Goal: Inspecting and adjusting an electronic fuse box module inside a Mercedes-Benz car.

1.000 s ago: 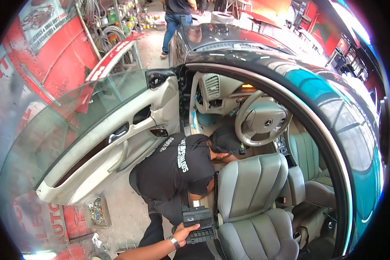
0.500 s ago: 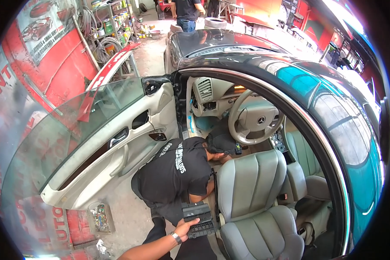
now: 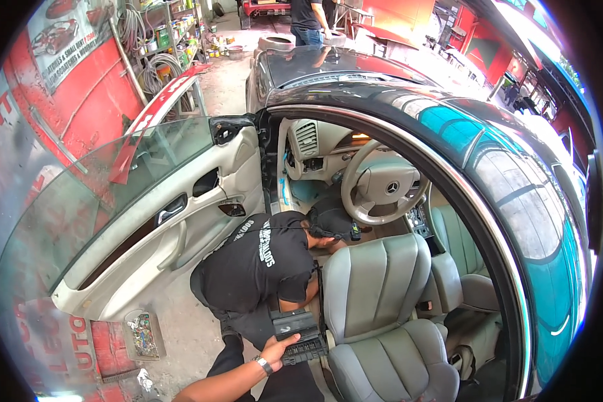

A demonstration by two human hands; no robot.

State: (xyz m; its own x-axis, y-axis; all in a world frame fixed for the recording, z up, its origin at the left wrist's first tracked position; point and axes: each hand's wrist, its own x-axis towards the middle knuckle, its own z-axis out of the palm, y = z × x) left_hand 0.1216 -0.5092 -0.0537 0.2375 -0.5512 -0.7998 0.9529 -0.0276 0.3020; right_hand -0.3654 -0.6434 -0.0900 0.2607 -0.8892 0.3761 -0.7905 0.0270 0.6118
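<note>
My left hand (image 3: 276,352), with a metal-band watch (image 3: 264,364) on the wrist, comes in from the lower edge. It is closed round a black plastic part with a row of slots (image 3: 305,350), the thumb lying across its top. Just beyond the fingers is a flatter black panel (image 3: 293,324); whether the two are joined, I cannot tell. My right hand does not show. In front of me a person in a black shirt (image 3: 251,261) crouches at the open car doorway, leaning in low beside the grey front seat (image 3: 375,288), their hands mostly hidden.
The car door (image 3: 174,234) stands wide open on the left. A steering wheel (image 3: 390,187) is beyond the seat. A tray of small bits (image 3: 143,335) lies on the floor. Another person (image 3: 307,20) stands past the car, near tyres (image 3: 277,43) and a loaded shelf (image 3: 174,30).
My view has turned slightly, so the car and crouching person sit further left in it. The far person has moved right. My left hand keeps its hold on the black part.
</note>
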